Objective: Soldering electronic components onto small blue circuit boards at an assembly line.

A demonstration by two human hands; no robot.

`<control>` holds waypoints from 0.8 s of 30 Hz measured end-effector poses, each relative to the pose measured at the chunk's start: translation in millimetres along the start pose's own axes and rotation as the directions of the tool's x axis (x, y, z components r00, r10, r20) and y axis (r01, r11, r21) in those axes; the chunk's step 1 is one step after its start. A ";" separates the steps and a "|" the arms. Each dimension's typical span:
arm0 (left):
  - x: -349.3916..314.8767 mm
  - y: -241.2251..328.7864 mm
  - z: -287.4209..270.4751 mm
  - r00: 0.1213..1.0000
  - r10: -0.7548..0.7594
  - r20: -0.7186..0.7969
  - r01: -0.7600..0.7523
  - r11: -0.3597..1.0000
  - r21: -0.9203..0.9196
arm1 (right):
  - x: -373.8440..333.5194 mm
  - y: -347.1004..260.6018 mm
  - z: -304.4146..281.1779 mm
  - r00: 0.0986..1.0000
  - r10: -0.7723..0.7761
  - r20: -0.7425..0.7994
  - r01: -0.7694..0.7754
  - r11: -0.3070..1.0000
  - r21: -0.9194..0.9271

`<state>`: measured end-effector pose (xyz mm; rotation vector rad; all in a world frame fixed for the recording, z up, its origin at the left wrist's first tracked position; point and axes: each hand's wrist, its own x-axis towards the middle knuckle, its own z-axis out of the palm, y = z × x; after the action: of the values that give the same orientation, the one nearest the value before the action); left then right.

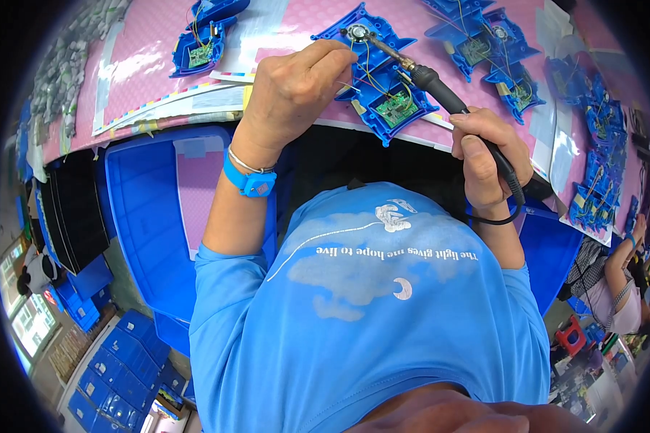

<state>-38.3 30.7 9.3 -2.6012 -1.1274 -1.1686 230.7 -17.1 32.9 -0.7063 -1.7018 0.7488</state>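
Observation:
My right hand (487, 155) is wrapped round the black handle of a soldering iron (440, 92). Its metal tip reaches left to a small round speaker (357, 32) set in an open blue plastic housing (388, 134). My left hand (296, 90) is closed in a pinch at the left side of this housing, close to the speaker. Whatever is between those fingertips is too small to make out. Thin coloured wires run through the housing to a green circuit board (396, 107) in its nearer half. A blue wrist strap (251, 182) circles my left wrist.
Similar blue housings lie at the far left (195, 58) and right (520, 97), with more piled along the right edge (603, 166). Many grey pieces (58, 68) cover the table's left end. Below the pink tabletop (144, 43) stands a blue bin (141, 224). Another person (621, 289) sits at right.

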 end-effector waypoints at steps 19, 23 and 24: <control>-2.3 4.9 -21.0 0.987 -0.158 -0.037 0.148 0.972 -0.184 | -0.8 -1.0 -4.3 1.000 -0.006 -0.012 0.006 1.000 0.014; -13.2 12.7 -31.3 0.970 -0.206 0.130 0.233 0.937 -0.259 | -1.4 -0.8 -8.2 0.999 0.002 -0.032 -0.001 1.000 0.030; -14.4 13.6 -31.7 0.970 -0.166 0.175 0.210 0.938 -0.276 | -1.1 -1.1 -9.9 0.999 0.002 -0.037 -0.001 1.000 0.016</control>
<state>-55.4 1.3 25.0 -2.8984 -1.3547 -1.2855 240.5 -17.3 35.1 -0.7062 -1.6597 0.7451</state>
